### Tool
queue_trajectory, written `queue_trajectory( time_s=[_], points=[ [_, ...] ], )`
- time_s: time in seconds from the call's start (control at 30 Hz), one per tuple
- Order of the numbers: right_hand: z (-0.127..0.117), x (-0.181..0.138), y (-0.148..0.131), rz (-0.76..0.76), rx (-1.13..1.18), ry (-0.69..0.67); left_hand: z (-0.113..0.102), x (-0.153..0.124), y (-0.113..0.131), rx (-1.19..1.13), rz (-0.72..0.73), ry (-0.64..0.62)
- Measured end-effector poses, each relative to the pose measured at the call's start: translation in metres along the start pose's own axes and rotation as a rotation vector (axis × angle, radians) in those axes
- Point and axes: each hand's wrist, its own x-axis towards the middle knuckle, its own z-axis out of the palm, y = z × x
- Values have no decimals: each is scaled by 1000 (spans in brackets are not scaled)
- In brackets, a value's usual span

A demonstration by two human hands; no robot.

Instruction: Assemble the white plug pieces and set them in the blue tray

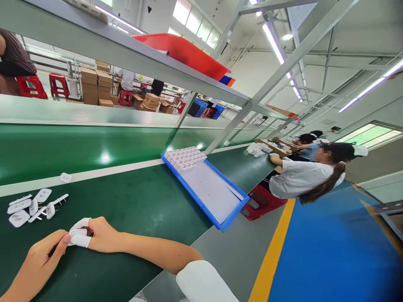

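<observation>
My left hand [44, 260] is closed in a pinch, its fingertips meeting the fingers of my right hand [102, 235] low over the green table. White coverings sit on the right thumb and forefinger, which are also pinched together. Something small and white seems to be between the fingertips, but it blends with the coverings and I cannot make out its kind. Just beyond my hands lies a loose pile of flat white plastic pieces [19, 218], some with prongs standing out. One more white piece with small holes [66, 178] rests on the pale strip behind.
A blue-rimmed tray [195, 201] stands to the right, with rows of printed white pieces [185, 157] at its far end. Metal posts and a shelf with a red bin [182, 54] rise above the table [132, 201]. A co-worker [308, 178] sits farther right.
</observation>
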Motion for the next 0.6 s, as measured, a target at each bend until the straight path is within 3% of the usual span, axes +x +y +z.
queue_trajectory(
  time_s=[0.43,0.6],
  points=[
    [1,1,-1,9,49,7,1,3,-13,-19,29,-24],
    [0,0,-4,11,37,14,0,2,-7,-41,3,-13]
  ],
)
